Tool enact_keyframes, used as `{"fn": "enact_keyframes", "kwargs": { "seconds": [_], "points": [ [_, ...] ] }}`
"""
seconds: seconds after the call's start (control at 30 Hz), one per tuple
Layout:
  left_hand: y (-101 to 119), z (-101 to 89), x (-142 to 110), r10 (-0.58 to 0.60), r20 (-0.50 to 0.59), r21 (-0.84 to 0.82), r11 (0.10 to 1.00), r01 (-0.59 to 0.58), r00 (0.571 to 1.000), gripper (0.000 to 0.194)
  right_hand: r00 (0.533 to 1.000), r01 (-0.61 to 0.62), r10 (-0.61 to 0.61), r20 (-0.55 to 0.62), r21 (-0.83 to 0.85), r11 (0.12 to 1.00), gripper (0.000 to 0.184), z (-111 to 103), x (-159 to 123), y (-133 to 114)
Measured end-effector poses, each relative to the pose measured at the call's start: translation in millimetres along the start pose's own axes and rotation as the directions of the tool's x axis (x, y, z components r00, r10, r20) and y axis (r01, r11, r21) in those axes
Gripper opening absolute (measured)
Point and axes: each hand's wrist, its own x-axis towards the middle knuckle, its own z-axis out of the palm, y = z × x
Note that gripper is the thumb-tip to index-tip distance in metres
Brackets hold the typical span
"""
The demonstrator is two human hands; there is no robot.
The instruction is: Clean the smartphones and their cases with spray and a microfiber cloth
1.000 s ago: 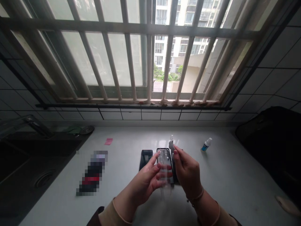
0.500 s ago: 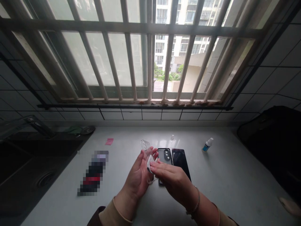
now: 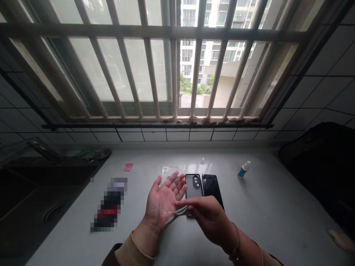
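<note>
on my right wrist i wear a thin bracelet (image 3: 236, 242), and both my sleeves are light brown at the cuff. my left hand (image 3: 156, 205) is turned palm up, well opened, with the fingers apart and a little bent. on this palm and its fingers lies a clear case (image 3: 169, 189), tilted slightly, with its camera holes at the far end. my right hand (image 3: 208, 212) is closed in a pinch on a pale cloth (image 3: 181, 211), at the near right corner of the clear case; i cannot tell if the cloth touches it.

just beyond my right hand, a black-rimmed case (image 3: 193, 188) lies flat on the white counter (image 3: 249, 218), and just beside it, to the right, a dark phone (image 3: 212, 186). well apart at left is a pixelated object (image 3: 109, 207), which i cannot recognise. farther, a small spray bottle (image 3: 243, 170) stands at right, a pink paper (image 3: 128, 167) lies at left, and a tiny clear piece (image 3: 202, 161) is between them. behind the counter is a barred window (image 3: 152, 77), and outside, a pale building (image 3: 188, 55).
</note>
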Motion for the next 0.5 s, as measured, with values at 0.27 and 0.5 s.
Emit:
{"fn": "enact_keyframes", "kwargs": {
  "seconds": [0.27,0.5],
  "points": [
    [-17.3,5.9,-8.6,-0.227,0.116,0.12,0.97,0.214,0.967,0.07,0.758,-0.297,0.202,-0.621,-0.052,0.954,0.039,-44.2,8.8,22.6],
    [-37.1,3.5,-13.0,-0.274,0.213,0.139,0.959,0.249,0.938,0.059,0.972,0.059,-0.184,-0.147,-0.605,0.794,0.043,-29.9,8.6,14.2]
  ]
}}
